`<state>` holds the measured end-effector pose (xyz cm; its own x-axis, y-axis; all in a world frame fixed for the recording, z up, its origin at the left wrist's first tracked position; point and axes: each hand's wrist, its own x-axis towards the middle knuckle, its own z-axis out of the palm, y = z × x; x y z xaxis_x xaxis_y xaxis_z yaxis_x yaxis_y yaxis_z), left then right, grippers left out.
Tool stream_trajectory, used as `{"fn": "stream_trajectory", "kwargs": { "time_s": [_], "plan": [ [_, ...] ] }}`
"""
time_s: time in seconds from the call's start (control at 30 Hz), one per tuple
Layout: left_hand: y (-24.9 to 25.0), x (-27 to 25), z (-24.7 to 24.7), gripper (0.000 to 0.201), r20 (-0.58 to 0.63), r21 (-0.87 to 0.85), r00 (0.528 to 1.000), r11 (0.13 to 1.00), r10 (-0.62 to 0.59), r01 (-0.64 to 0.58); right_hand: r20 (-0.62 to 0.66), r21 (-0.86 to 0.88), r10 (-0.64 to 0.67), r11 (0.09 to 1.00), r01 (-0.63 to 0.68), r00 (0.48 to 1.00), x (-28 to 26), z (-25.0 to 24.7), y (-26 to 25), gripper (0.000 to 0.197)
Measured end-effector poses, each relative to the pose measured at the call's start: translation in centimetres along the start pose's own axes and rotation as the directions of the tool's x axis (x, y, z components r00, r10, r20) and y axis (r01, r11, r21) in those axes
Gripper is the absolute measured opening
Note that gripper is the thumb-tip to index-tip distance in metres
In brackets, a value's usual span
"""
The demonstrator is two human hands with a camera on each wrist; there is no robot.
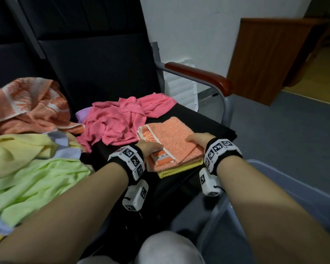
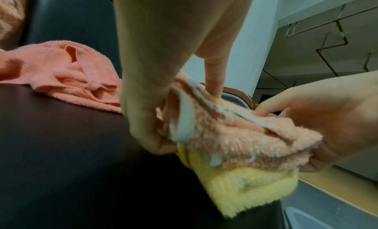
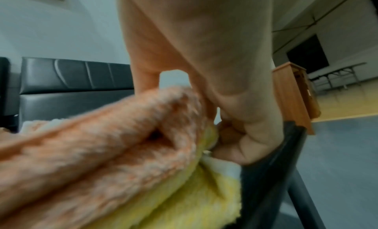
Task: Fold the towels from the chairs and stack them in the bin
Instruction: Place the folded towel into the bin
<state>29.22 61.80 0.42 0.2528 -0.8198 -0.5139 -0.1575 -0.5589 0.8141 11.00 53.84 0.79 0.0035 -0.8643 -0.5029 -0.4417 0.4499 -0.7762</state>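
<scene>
Both hands grip a small stack of two folded towels on the black leather chair seat (image 1: 213,122): a folded orange terry towel with a white-trimmed edge (image 1: 171,134) lies on a folded yellow terry towel (image 1: 179,169). The left hand (image 1: 151,147) pinches the stack's left end, thumb low at the seam between the two towels and fingers (image 2: 212,74) pressing on the orange top. The right hand (image 1: 197,140) takes the opposite end, thumb on top; its lower fingers appear curled under the yellow layer, though the right wrist view is blurred.

The step in hand is judged to be lifting the pair and carrying it to the translucent grey plastic bin (image 1: 303,189), which stands below and to the right of the right hand. To do this well, both grips should reach beneath the yellow towel so that the layers rise together, and the stack should stay level, lest the orange towel slide or its folded edge open.

Unfolded towels lie beyond and left of the left hand: a crumpled pink towel (image 1: 120,119), a light green towel (image 1: 36,180).
</scene>
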Motion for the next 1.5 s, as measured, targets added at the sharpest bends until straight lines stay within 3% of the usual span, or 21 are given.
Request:
{"fn": "stream_trajectory", "kwargs": {
  "time_s": [0.13,0.2,0.27,0.33,0.57,0.67,0.8,0.93,1.03,1.17,1.4,1.5],
  "plan": [
    [0.0,-0.8,1.8,0.013,-0.060,-0.119,0.997,0.991,0.052,-0.059,0.087,0.097,0.048,0.994,-0.056,0.995,2.6,-1.0,2.7,0.083],
    [0.1,-1.6,3.0,0.015,-0.043,-0.132,0.998,0.990,0.035,-0.040,0.097,0.158,0.039,0.986,-0.054,0.995,0.2,-2.2,3.4,0.066],
    [0.2,-2.2,4.3,0.028,-0.018,-0.159,1.000,0.987,0.008,-0.010,0.103,0.203,0.023,0.978,-0.044,0.994,-3.6,-3.2,3.7,0.038],
    [0.5,-2.9,5.7,0.037,-0.017,-0.190,1.000,0.982,-0.003,0.000,0.110,0.248,0.012,0.968,-0.039,0.994,-5.5,-4.3,4.7,0.025],
    [1.2,-4.3,11.8,0.031,0.028,-0.146,0.999,0.988,0.046,-0.042,0.065,0.486,0.011,0.873,-0.041,0.998,-6.8,-8.6,10.4,0.037],
    [1.3,-4.8,16.1,0.036,0.101,-0.084,0.992,0.994,0.081,-0.073,0.023,0.577,0.041,0.816,-0.047,0.999,-7.2,-11.5,14.0,0.033],
    [1.0,-4.6,22.8,0.040,0.202,-0.018,0.974,0.995,0.098,-0.096,-0.054,0.664,0.107,0.747,-0.044,0.993,-7.6,-15.5,19.3,0.045],
    [-0.1,-3.8,29.5,0.047,0.301,0.053,0.950,0.994,0.079,-0.100,-0.115,0.700,0.188,0.712,-0.055,0.975,-7.8,-19.1,23.9,0.024],
    [-1.7,-2.2,33.6,0.046,0.354,0.073,0.933,0.993,0.063,-0.095,-0.177,0.712,0.250,0.701,-0.051,0.952,-7.3,-20.8,26.6,0.033],
    [-4.2,0.4,37.4,0.040,0.392,0.120,0.920,0.991,0.014,-0.066,-0.243,0.640,0.341,0.760,-0.114,0.908,-3.8,-21.9,30.9,0.064],
    [-9.2,9.6,40.8,0.071,0.342,0.398,0.936,0.915,-0.084,-0.063,-0.216,0.561,0.448,0.784,-0.265,0.868,6.4,-19.5,38.6,0.085],
    [-9.8,11.5,41.3,0.062,0.299,0.502,0.950,0.862,-0.091,-0.076,-0.215,0.521,0.439,0.807,-0.278,0.872,8.3,-18.2,38.5,0.074]
  ]
}}
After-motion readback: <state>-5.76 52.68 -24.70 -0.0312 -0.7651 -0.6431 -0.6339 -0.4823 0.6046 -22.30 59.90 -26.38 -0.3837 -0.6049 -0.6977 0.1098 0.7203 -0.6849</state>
